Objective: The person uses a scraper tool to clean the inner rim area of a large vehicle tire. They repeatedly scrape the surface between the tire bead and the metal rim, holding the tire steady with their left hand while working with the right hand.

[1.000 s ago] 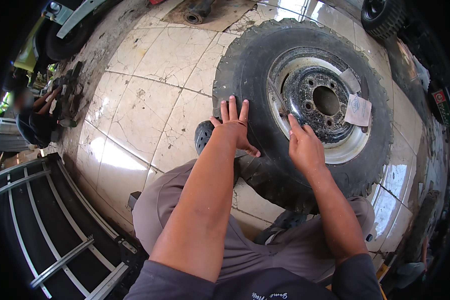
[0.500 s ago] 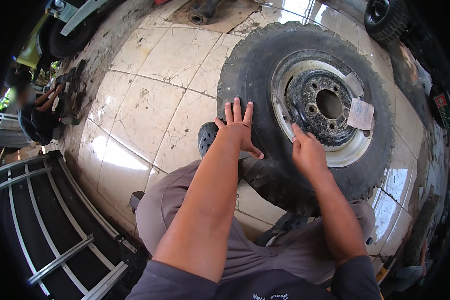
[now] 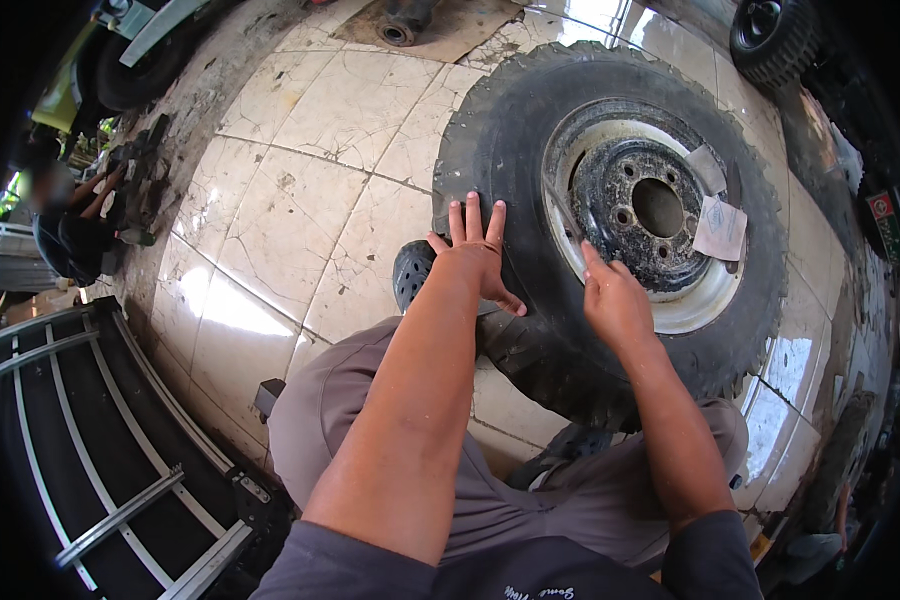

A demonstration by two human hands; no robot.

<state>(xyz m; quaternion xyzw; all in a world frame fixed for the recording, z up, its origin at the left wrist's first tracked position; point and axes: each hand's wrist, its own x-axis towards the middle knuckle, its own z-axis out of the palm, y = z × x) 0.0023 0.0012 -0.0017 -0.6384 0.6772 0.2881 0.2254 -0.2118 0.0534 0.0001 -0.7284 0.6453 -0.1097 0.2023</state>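
Note:
A large black knobbly tyre (image 3: pixel 515 130) lies flat on the floor, with a rim (image 3: pixel 692 315) of worn white and a dirty black centre inside it. My left hand (image 3: pixel 478 262) rests on the tyre's near-left sidewall, fingers spread. Closed around the lower end of a thin grey metal bar (image 3: pixel 560 208) is my right hand (image 3: pixel 615 300); the bar slants up and left along the white part of the rim. Its gripped end is hidden by my fingers. Two pieces of pale paper, a larger one (image 3: pixel 720 228) and a smaller one (image 3: pixel 708 170), lie at the rim's right side.
A black panel with silver rails (image 3: pixel 120 515) stands at lower left. Far left, a person (image 3: pixel 70 225) sits low beside dark parts. A metal tube-like part (image 3: pixel 400 32) lies on brown cardboard (image 3: pixel 470 25) at the top. Another wheel (image 3: pixel 770 40) is at upper right.
My hands keep nearly the same places on the tyre and the bar. The whole view has shifted very slightly.

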